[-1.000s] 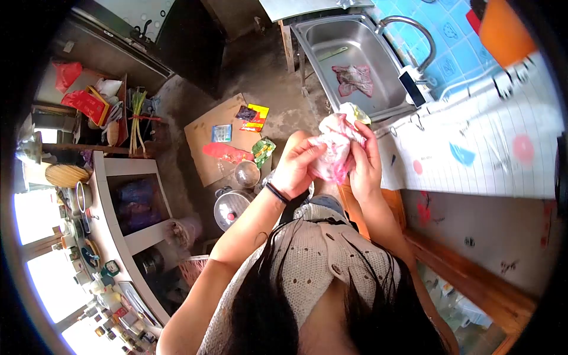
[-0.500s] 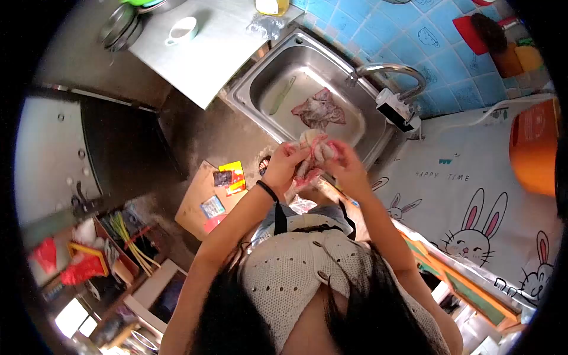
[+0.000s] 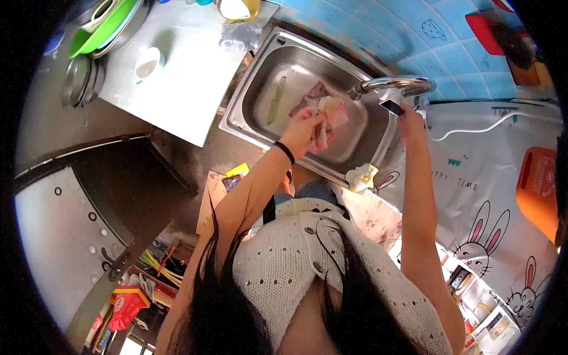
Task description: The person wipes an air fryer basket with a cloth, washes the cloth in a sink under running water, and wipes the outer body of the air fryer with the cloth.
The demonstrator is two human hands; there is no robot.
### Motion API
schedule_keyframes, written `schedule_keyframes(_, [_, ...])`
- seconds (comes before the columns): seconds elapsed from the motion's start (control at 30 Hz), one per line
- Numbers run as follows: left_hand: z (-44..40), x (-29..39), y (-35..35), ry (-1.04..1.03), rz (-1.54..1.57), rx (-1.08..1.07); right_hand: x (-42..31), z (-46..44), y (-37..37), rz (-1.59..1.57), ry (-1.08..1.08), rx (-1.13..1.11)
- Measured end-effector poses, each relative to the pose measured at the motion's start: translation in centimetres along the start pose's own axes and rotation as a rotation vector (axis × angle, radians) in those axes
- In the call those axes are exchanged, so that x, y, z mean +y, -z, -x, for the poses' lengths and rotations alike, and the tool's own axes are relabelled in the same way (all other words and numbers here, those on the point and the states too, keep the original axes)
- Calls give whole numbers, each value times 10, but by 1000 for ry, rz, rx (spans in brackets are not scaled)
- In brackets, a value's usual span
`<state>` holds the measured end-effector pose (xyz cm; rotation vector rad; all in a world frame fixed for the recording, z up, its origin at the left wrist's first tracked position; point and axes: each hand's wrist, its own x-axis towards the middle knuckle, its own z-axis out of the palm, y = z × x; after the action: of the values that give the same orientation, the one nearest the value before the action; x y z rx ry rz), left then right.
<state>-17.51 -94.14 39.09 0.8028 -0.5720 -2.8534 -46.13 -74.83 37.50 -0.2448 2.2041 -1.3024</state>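
Observation:
My left hand (image 3: 304, 129) is closed on a soft, crumpled pink-and-white cloth (image 3: 335, 113) and holds it over the sink (image 3: 361, 145). Behind it, partly covered, a wet brownish-pink crumpled piece (image 3: 310, 97) lies in the basin; its kind is unclear. A slim green knife-shaped thing (image 3: 276, 102) rests at the basin's left. My right hand (image 3: 410, 124) reaches to the white faucet unit (image 3: 387, 97) with its dark display, touching it near the base of the chrome faucet (image 3: 393, 84). Its fingertips are blurred and partly hidden.
A whitish-yellow crumpled thing (image 3: 361, 176) sits on the sink's near rim. To the left, a white mug (image 3: 149, 64) stands on a pale tabletop (image 3: 171, 103). An orange container (image 3: 537, 189) and a white cord (image 3: 473, 130) are on the rabbit-patterned counter (image 3: 449, 177).
My right hand has let go of the pink-and-white cloth and moved right to the faucet unit. My left hand has carried the cloth farther over the basin. The whitish-yellow thing now shows on the rim.

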Motion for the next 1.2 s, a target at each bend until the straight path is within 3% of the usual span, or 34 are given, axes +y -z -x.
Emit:
schedule_keyframes(0.1, [-29, 5, -4, 67, -89, 44, 28, -40, -8, 17, 68, 28])
schedule_keyframes(0.27, [-65, -6, 3, 167, -76, 24, -48, 4, -42, -234, -68, 100])
schedule_keyframes(0.3, [-69, -8, 0, 190, -64, 17, -46, 10, -42, -9, 118, 80])
schedule_keyframes(0.37, [-71, -8, -9, 215, -65, 76, -49, 24, -51, 54, 207, 67])
schedule_keyframes(0.47, [-75, -3, -13, 242, -129, 76, -56, 49, -87, -468, -82, 120])
schedule_keyframes(0.5, [-77, -2, -13, 255, -158, 58, -23, 41, -101, -346, 102, 40])
schedule_keyframes(0.57, [-85, -2, -1, 266, -165, -43, 7, 39, -119, -211, 240, -117])
schedule_keyframes(0.7, [-85, 4, 6, 169, -133, 31, 3, 56, -145, -429, -60, -289])
schedule_keyframes(0.83, [-92, -2, 54, 111, -125, 142, -19, 64, -154, -748, -329, -134])
schedule_keyframes(0.93, [-85, -2, 58, 105, -70, 121, -21, 67, -160, -988, -300, -101])
schedule_keyframes(1.03, [-65, 14, 28, 220, 98, 63, -21, 70, -164, -1163, -515, -137])
schedule_keyframes(1.1, [-51, 27, -5, 388, 243, 14, -38, 74, -168, -1197, -480, -83])
schedule_keyframes(1.2, [-52, 20, -4, 468, 288, 54, -25, 68, -172, -1117, -355, 7])
